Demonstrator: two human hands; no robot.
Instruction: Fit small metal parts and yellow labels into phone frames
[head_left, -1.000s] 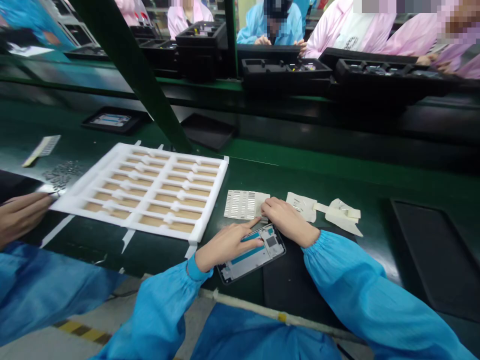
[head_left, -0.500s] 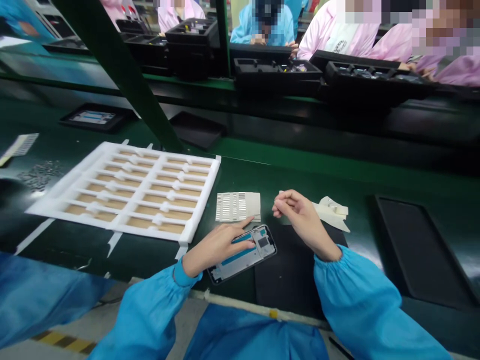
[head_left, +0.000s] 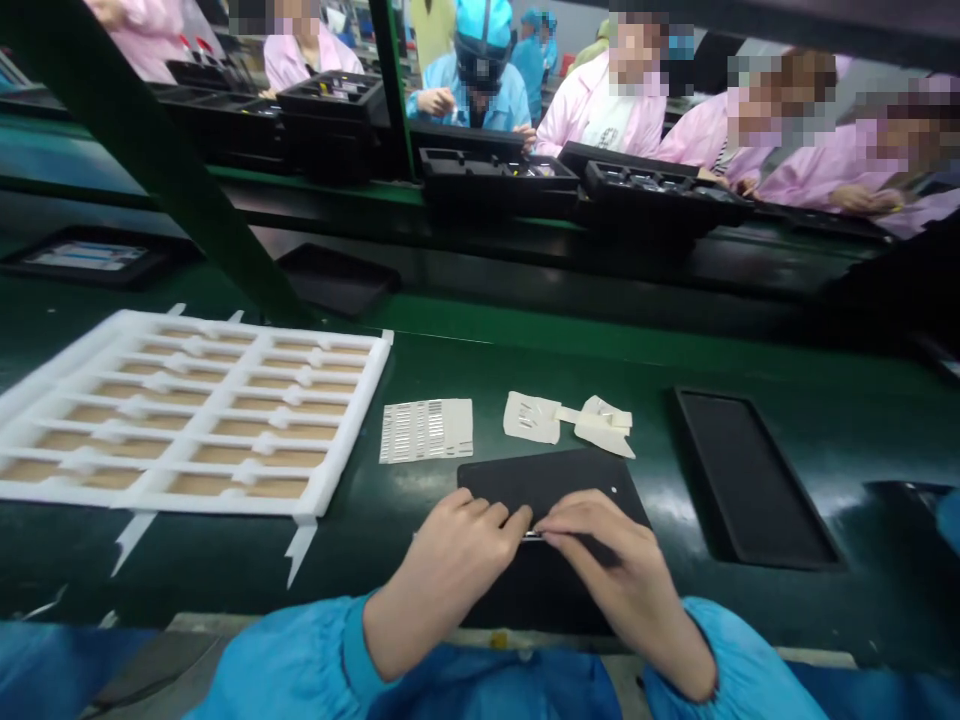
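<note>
Over the dark green surface (head_left: 450,365) and flat black mat (head_left: 525,475), our left hand (head_left: 450,560) curls, fingers' grip hidden, while our right hand (head_left: 611,560) pinches a thin silvery piece (head_left: 532,535) between them, seemingly fine adjusting that next needs steadiness.

Left hand (head_left: 454,570) and right hand (head_left: 619,560) have come together over the black mat (head_left: 551,478), the phone frame (head_left: 531,537) between them now mostly hidden.
</note>
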